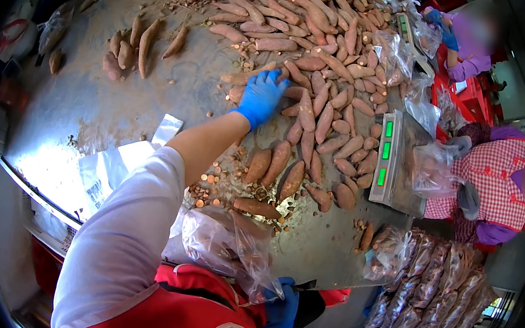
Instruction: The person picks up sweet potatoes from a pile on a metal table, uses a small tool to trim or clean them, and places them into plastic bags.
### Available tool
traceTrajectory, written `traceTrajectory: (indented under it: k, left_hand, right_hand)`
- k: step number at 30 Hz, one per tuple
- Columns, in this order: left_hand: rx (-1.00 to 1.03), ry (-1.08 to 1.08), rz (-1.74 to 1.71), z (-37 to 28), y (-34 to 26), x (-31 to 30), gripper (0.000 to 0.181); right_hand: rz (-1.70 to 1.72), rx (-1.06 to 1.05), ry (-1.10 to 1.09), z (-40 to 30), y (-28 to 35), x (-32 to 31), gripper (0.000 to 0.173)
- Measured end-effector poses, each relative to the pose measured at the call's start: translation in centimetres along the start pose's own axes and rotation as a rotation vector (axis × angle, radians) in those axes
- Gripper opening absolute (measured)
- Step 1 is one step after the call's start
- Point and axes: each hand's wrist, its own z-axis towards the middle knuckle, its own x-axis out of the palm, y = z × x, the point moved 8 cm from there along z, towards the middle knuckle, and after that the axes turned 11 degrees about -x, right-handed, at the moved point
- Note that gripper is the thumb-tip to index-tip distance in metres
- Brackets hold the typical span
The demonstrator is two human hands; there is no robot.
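My left hand [262, 95], in a blue glove, reaches onto the near edge of a large heap of sweet potatoes [306, 112]. Its fingertips touch a sweet potato there; whether they grip it is hidden. Low in the view, my right hand [282, 308], also blue-gloved, is closed on the edge of a clear plastic bag [217, 240] with sweet potatoes inside. A dark, blade-like tool [304, 285] juts out from the same hand. Between my hands, several sweet potatoes [258, 166] and many small cut ends [204, 191] lie on the metal table [187, 89].
A scale [397, 162] with green displays stands at right. Beyond it, a person [486, 181] in a checked apron handles a bag; another person [467, 46] works farther back. Filled bags [430, 285] are stacked lower right. Flat plastic bags [112, 169] lie left of my forearm.
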Motion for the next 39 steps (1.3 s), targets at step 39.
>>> traceTrajectory:
  k: [39]
  left_hand:
    - [-0.133, 0.219, -0.154, -15.0, 9.3, -7.5, 0.052]
  right_hand:
    - [-0.569, -0.434, 0.362, 25.6, 21.0, 24.9, 0.030]
